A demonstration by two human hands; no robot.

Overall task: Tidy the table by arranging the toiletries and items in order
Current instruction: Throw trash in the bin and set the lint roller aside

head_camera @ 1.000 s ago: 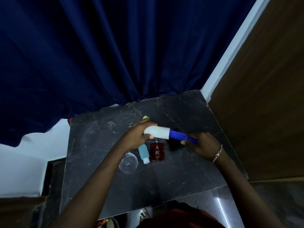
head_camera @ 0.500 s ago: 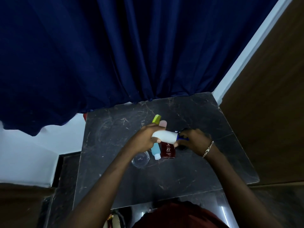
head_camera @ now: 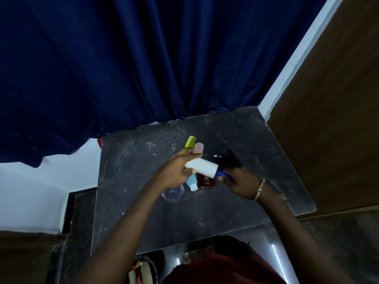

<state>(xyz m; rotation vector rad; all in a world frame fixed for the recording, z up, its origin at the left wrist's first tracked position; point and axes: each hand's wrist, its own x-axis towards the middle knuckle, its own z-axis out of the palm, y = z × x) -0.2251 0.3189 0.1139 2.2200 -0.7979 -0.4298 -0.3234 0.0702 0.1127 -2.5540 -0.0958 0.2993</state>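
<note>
Dark blue curtain [head_camera: 143, 68] hangs beside wooden panel [head_camera: 338, 99].

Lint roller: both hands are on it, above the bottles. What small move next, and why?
Probably carry the lint roller right and lay it on the bare table beside the red bottle. The left hand grips its white roll, the right hand its blue handle, and it hangs over the small blue bottle and red bottle.

One head-worn view — looking steeply down, close over the dark marble table [head_camera: 266, 160] — curtain beyond.
</note>
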